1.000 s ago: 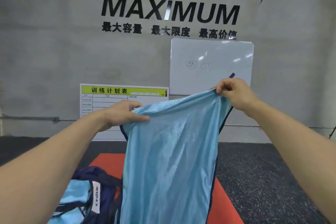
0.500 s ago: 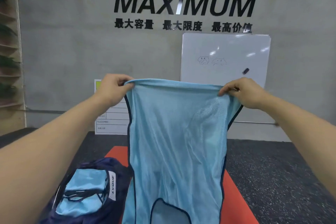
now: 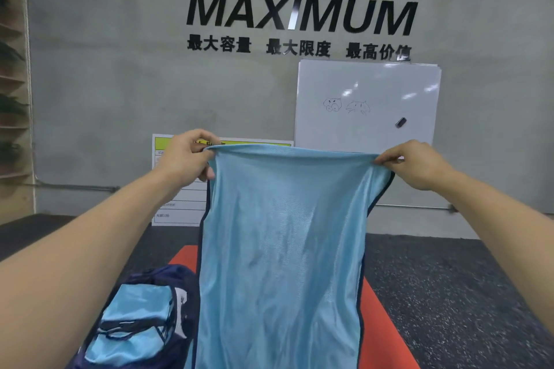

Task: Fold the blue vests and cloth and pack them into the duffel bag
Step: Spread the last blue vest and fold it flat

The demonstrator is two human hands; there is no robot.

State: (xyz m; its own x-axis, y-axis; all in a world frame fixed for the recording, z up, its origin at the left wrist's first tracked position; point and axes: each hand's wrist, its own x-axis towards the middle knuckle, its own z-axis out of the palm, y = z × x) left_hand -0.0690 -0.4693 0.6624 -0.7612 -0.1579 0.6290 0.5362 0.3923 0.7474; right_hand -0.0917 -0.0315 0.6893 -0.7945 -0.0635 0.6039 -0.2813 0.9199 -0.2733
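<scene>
A light blue vest [image 3: 281, 249] with dark navy trim hangs in front of me, stretched flat between both hands. My left hand [image 3: 187, 159] pinches its top left corner. My right hand [image 3: 413, 163] pinches its top right corner at about the same height. The vest's lower end runs out of the frame at the bottom. Down at the lower left lies the open navy duffel bag [image 3: 180, 284], with light blue folded fabric [image 3: 135, 323] showing inside it.
An orange-red mat [image 3: 386, 332] lies on the dark speckled floor [image 3: 464, 293] under the vest and bag. On the grey wall ahead hang a whiteboard [image 3: 367, 99] and a schedule poster [image 3: 177, 207]. Wooden shelving [image 3: 13, 84] stands at the far left.
Both hands have spread apart and levelled, pulling the vest's top edge from a slanted bunch into a straight taut line. The view has shifted slightly.
</scene>
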